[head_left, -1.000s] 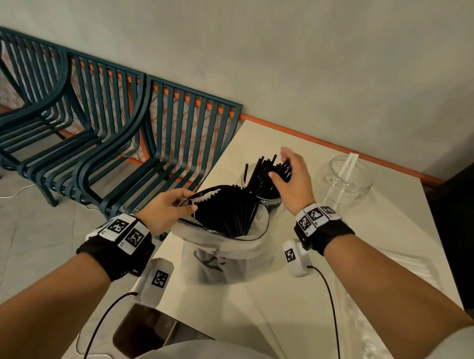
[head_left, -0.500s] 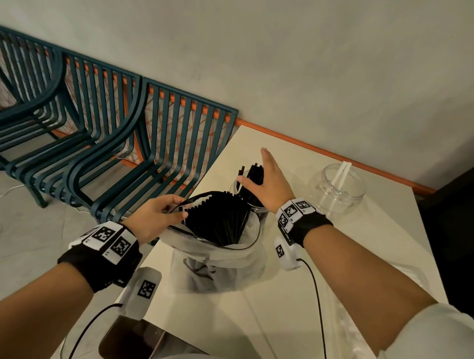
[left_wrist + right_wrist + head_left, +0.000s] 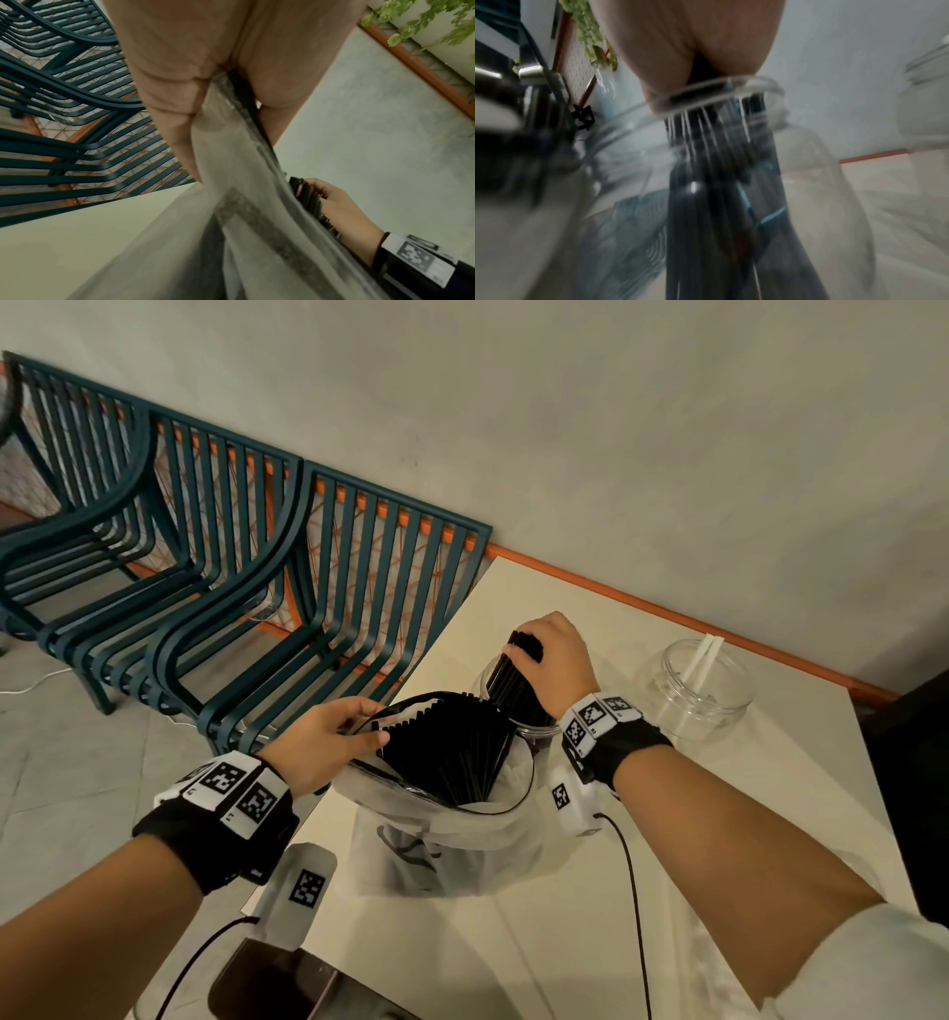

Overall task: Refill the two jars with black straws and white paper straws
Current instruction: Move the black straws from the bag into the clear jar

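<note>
Our right hand (image 3: 557,660) grips black straws (image 3: 513,675) in the jar (image 3: 485,677); left hand (image 3: 321,742) pinches the bag (image 3: 452,845) rim; bag print unreadable.

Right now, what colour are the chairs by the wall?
The chairs are dark teal, clearest in the head view.

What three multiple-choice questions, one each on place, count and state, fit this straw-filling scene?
1. Where does the jar with white straws stand?
A. On a chair
B. On the table, right of the black-straw jar
C. Inside the bag

2. How many white straws are in it?
A. Two
B. Ten
C. None

3. What is the left hand doing?
A. Resting flat
B. Holding a phone
C. Holding the plastic bag open

Key: B, the head view shows it on the table; A, two stand inside; C, fingers pinch the bag's rim.
</note>
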Tool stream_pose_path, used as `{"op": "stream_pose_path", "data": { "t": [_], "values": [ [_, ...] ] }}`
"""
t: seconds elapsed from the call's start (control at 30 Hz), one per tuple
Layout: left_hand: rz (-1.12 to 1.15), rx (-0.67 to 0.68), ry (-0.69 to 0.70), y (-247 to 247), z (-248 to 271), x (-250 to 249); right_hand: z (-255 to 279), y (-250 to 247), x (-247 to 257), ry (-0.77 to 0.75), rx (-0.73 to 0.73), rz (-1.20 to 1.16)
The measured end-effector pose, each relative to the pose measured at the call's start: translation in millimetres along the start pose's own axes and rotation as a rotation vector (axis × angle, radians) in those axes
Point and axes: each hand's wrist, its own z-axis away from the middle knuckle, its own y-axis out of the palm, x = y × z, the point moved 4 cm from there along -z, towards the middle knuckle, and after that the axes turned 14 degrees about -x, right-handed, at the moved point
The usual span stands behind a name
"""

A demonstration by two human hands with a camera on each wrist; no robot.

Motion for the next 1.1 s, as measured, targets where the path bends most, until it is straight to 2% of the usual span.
{"op": "stream_pose_path", "data": {
  "t": [0.13, 0.2, 0.37, 0.57, 0.73, 0.8, 0.9, 1.0, 1.1],
  "values": [
    [0.003, 0.002, 0.000, -0.5, 0.2, 0.4, -4.1, -4.7, -14.3, 0.057, 0.102, 0.195],
    [0.001, 0.001, -0.009, -0.9, 0.4, 1.6, 0.5, -3.2, -20.7, 0.098, 0.170, 0.166],
    [0.004, 0.007, -0.013, -1.7, 1.1, 3.1, 10.9, -12.0, -21.3, 0.035, 0.095, 0.199],
    [0.004, -0.002, -0.026, -2.9, 0.5, 7.5, 25.5, -18.2, -12.4, -0.210, 0.041, 0.231],
    [0.015, 0.000, -0.026, -2.9, 0.3, 8.7, 35.1, -39.4, 7.9, -0.385, -0.052, 0.094],
    [0.015, 0.005, -0.026, -2.6, 0.7, 8.7, 42.3, -47.0, 13.1, -0.398, 0.016, 0.043],
    [0.015, 0.000, -0.024, -1.9, 0.6, 8.6, 47.3, -41.1, 12.1, -0.294, 0.211, 0.024],
    [0.018, 0.001, -0.022, -0.4, 0.1, 7.6, 42.2, -22.1, 16.9, -0.224, 0.343, -0.012],
    [0.010, 0.003, -0.014, 0.0, -0.3, 6.5, 25.5, -12.0, 26.2, -0.226, 0.355, 0.062]
  ]
}}
